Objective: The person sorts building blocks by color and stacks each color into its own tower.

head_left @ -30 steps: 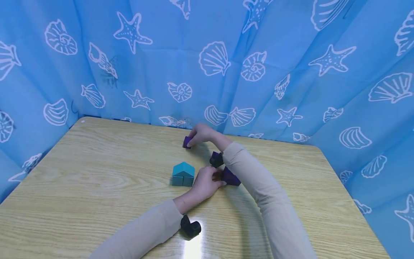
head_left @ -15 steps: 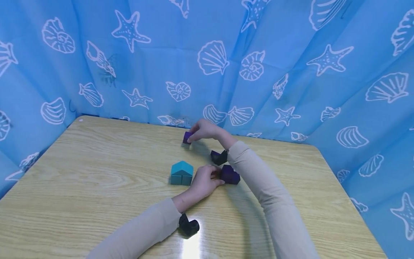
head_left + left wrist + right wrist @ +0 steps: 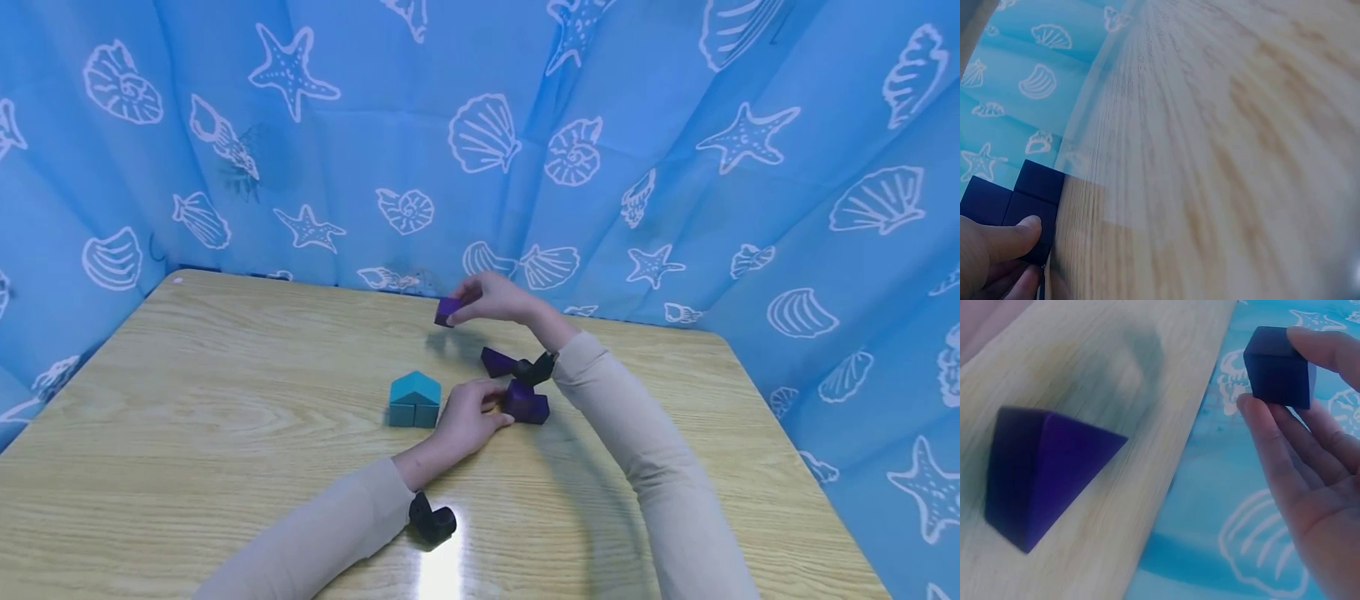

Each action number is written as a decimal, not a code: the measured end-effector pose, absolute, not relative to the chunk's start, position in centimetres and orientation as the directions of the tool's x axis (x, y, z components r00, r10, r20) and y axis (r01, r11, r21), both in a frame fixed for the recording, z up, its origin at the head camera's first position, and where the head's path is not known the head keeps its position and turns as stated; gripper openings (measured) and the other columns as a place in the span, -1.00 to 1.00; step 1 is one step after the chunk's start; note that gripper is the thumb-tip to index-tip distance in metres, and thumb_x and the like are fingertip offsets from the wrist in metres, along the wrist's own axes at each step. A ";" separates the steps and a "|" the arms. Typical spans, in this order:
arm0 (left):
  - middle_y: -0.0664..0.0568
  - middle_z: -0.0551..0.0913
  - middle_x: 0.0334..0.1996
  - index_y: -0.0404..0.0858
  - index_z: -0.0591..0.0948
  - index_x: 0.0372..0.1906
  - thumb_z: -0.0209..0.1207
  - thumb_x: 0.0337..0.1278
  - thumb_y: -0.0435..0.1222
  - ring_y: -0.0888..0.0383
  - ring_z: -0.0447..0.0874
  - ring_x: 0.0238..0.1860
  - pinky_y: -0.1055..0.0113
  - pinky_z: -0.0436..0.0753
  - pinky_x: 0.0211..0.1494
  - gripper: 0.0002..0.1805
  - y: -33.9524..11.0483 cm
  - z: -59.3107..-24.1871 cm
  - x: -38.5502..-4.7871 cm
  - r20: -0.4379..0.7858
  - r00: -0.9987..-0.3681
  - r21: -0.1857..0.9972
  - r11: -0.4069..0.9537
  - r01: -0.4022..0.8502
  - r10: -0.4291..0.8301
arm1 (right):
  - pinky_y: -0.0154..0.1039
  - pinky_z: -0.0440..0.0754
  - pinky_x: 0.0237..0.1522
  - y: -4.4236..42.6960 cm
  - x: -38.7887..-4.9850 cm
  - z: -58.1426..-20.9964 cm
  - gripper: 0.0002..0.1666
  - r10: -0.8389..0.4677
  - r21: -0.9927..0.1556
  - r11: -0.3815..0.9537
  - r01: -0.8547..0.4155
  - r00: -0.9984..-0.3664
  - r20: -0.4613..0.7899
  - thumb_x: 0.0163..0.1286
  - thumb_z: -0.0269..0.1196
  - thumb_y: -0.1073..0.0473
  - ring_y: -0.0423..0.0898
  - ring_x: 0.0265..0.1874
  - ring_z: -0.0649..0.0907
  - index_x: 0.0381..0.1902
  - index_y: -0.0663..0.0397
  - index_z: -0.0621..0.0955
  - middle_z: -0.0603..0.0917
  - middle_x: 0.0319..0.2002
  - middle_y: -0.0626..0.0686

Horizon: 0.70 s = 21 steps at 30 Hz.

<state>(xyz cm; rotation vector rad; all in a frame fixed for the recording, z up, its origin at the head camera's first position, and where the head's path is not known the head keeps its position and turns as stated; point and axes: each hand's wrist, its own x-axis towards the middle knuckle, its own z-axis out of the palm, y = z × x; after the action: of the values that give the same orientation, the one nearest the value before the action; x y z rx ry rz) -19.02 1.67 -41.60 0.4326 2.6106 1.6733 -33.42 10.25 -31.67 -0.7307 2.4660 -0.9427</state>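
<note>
My right hand (image 3: 498, 300) pinches a small purple cube (image 3: 447, 312) between thumb and fingers. Its shadow lies apart from it, so the cube is above the far part of the table. Below that hand lies a purple triangular block (image 3: 1047, 469), partly covered by the wrist camera in the head view. Nearer, my left hand (image 3: 467, 414) grips a group of purple blocks (image 3: 527, 402) that sit against each other on the table. In the left wrist view the thumb (image 3: 1016, 240) presses the face of one of these dark blocks (image 3: 1038, 184).
Left of my left hand stands a small teal house shape (image 3: 415, 400), with a triangular roof over two blocks. The wooden table (image 3: 225, 467) reaches back to a blue shell-patterned curtain (image 3: 360, 150). Black wrist cameras (image 3: 432, 521) stick out from both sleeves.
My right hand has raised the purple cube off the table and shifted it a little rightward. The left hand keeps its grip on the purple blocks. The head view has turned slightly right.
</note>
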 end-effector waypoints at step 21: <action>-0.20 0.65 0.00 -0.42 0.61 0.03 0.36 0.01 -0.40 -0.01 0.68 0.00 0.31 0.69 0.04 -0.58 1.8 -42.1 -19.2 0.130 -0.966 0.884 0.414 0.216 0.226 | -0.15 0.67 0.00 13.5 -30.2 -31.5 -0.53 -0.553 -0.801 0.517 -0.303 -0.832 -0.042 0.16 0.42 0.09 -0.04 -0.08 0.67 0.03 0.08 0.61 0.69 -0.09 0.10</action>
<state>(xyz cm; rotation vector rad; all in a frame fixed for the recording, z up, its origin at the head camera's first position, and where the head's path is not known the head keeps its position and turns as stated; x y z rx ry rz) -19.23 1.84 -42.09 0.4108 2.6340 1.6441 -30.17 13.51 -31.49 -0.7172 2.4697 -1.2186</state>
